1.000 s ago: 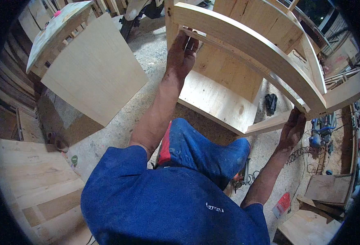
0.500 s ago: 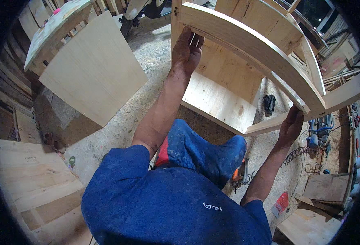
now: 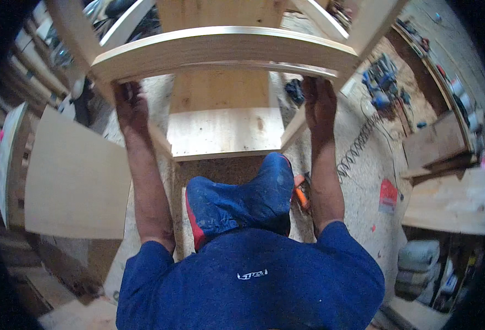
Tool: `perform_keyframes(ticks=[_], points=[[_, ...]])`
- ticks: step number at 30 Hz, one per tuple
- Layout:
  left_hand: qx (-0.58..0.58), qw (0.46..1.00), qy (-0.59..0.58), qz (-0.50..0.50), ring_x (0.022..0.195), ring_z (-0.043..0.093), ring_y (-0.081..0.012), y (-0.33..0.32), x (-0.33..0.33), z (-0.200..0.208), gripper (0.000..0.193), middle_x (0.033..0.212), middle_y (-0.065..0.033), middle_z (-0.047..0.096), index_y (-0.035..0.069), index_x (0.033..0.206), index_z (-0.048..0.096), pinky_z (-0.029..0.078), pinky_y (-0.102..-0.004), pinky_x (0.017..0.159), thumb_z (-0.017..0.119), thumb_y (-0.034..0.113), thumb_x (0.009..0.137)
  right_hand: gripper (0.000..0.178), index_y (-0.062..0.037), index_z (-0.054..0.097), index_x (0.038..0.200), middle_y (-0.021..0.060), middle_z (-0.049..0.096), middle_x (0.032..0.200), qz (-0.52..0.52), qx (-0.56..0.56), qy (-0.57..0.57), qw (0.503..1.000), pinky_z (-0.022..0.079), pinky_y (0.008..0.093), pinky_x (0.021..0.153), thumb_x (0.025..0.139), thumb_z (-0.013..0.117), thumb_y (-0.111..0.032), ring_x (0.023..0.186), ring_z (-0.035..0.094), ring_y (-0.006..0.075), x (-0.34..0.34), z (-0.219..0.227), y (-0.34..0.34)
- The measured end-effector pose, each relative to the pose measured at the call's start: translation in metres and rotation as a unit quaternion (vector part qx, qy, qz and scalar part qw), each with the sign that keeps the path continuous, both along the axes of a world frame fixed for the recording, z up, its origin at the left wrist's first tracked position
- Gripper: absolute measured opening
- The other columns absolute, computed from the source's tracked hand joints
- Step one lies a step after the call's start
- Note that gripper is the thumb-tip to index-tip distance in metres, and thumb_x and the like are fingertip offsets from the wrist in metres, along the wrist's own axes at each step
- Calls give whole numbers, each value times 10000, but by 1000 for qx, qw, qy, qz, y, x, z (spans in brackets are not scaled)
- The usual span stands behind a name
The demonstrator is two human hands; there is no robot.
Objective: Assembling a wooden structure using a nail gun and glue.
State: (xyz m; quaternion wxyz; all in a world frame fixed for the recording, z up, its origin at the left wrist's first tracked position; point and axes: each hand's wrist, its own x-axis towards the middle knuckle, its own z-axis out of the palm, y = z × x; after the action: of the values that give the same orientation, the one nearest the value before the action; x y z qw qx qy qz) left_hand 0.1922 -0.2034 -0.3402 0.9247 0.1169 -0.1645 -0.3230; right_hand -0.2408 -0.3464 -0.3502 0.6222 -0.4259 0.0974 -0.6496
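A pale wooden frame (image 3: 292, 45) stands in front of me, with a wide rail across it between two uprights. Along the underside of that rail runs a thin wooden strip (image 3: 226, 65). My left hand (image 3: 131, 107) is raised to the strip's left end, its fingers curled up and partly in shadow. At the right end, beside the upright, my right hand (image 3: 320, 102) has its fingers closed against the strip, their tips hidden under the rail. Below and behind the rail lies a broad wooden board (image 3: 220, 129), joined low down within the frame.
A large flat panel (image 3: 77, 176) leans at the left. To the right lie a blue power tool (image 3: 382, 82), a coiled hose (image 3: 358, 151) and a red and white packet (image 3: 387, 196). An orange-handled tool (image 3: 301, 197) is beside my knee. A black bundle (image 3: 294, 92) sits behind the frame.
My view has turned right, so the rail now lies nearly level across the top and the panel sits farther left. Both hands stay at the strip's ends.
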Motion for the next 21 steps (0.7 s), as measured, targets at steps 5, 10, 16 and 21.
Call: perform_keyframes(ticks=[5, 10, 16, 21], points=[[-18, 998, 64, 5, 848, 611, -179, 3, -3, 7, 229, 901, -44, 688, 39, 1044, 677, 510, -284, 791, 736, 207, 899, 230, -5, 575, 1181, 129, 689, 1121, -31, -3, -1, 1000, 558, 359, 931, 1016, 564, -166, 1043, 683, 215, 4, 14, 0], [-22, 999, 40, 14, 883, 608, -194, 3, -4, 10, 278, 969, -79, 669, 7, 1068, 660, 519, -292, 788, 730, 216, 899, 182, 4, 571, 1132, 132, 690, 1084, -44, -1, 16, 999, 578, 355, 907, 1014, 557, -134, 1033, 689, 223, 1, 25, 1], [-68, 994, 78, -23, 929, 612, -217, 2, 0, 8, 293, 1001, -98, 665, -11, 1119, 634, 536, -336, 843, 706, 188, 917, 209, 31, 581, 1143, 148, 685, 1065, -36, 4, -7, 999, 593, 373, 905, 1004, 574, -125, 1021, 698, 255, 2, 29, 3], [-61, 995, 71, -34, 941, 616, -231, 8, 0, 10, 272, 1014, -114, 669, -17, 1139, 627, 534, -355, 864, 681, 150, 932, 242, 44, 565, 1173, 162, 678, 1078, -24, -19, -11, 999, 592, 389, 920, 1006, 569, -131, 1048, 691, 277, 2, 33, 3]])
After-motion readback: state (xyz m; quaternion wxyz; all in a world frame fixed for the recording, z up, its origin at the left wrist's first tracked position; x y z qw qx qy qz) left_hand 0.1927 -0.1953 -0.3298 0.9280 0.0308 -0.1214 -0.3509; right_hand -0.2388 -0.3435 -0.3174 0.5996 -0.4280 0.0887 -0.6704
